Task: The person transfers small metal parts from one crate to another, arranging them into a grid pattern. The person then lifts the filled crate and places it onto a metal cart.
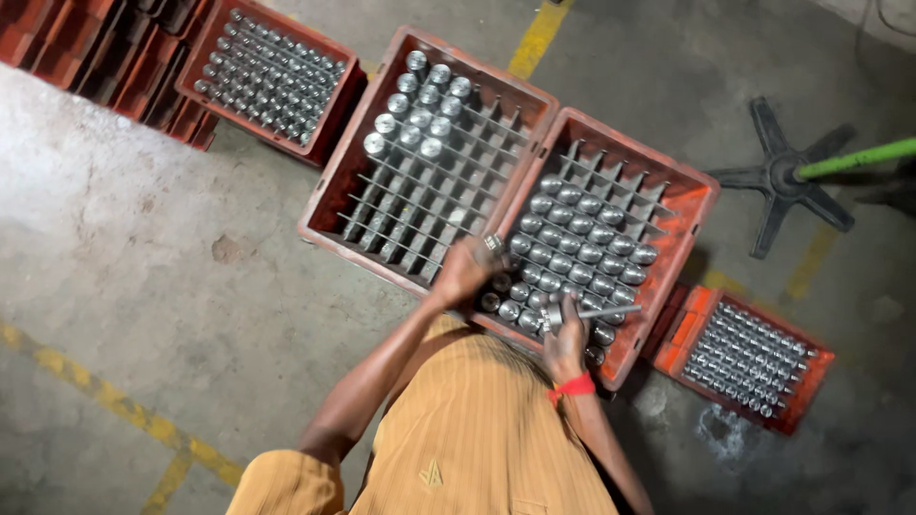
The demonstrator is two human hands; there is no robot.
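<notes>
My left hand [466,272] is closed around a small shiny metal cylinder [493,243] at the near edge between two red crates. My right hand [567,336], with a red band at the wrist, grips a thin metal rod tool [601,313] over the right crate [701,205]. That crate's grid holds several metal cylinders [582,250] in its near rows. The left crate [329,181] has a metal divider grid with a cluster of cylinders [420,110] only in its far corner.
A full red crate [270,74] stands at the back left beside stacked red crates [86,48]. A smaller red tray of parts [749,358] lies at the right. A black star-shaped chair base [784,176] with a green pole stands far right. Yellow lines mark the concrete floor.
</notes>
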